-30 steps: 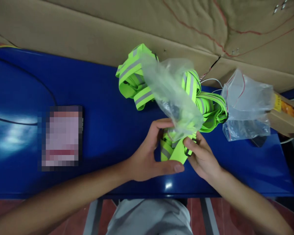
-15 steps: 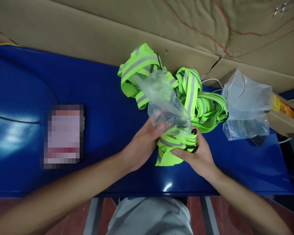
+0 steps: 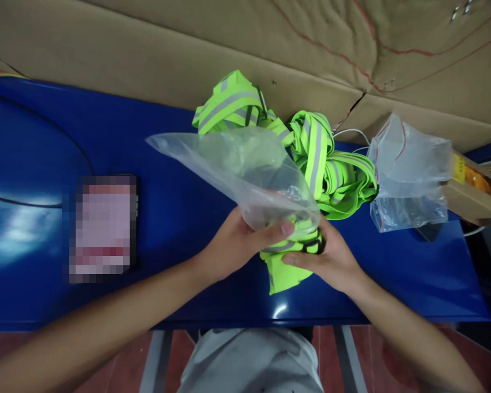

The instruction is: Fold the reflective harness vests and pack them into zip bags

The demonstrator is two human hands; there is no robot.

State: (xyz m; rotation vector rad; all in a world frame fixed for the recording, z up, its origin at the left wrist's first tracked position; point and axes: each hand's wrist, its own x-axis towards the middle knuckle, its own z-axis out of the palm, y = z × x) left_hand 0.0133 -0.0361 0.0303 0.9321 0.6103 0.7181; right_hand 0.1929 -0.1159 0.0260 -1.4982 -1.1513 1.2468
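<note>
My left hand (image 3: 245,240) grips a clear plastic bag (image 3: 245,169), its thumb pressed on the film near the bag's lower right end. My right hand (image 3: 331,254) is closed around a folded neon-yellow reflective strap bundle (image 3: 288,273) with grey stripes and black fittings. The bundle's upper part lies under or inside the bag's mouth; which one, I cannot tell. Its lower end sticks out toward me. Behind the bag, more neon reflective straps (image 3: 319,158) lie heaped on the blue table (image 3: 175,218).
Empty-looking plastic bags (image 3: 413,158) lie at the right, beside a brown box (image 3: 474,191) with a window. A dark-edged device (image 3: 102,229), its face blurred, rests at the left near a black cable (image 3: 65,131). Brown cardboard (image 3: 180,54) lines the back edge.
The bag has spread out to the left and flattened, now covering part of the strap heap. The bundle in my right hand has tilted slightly, its loose end lower and nearer to me.
</note>
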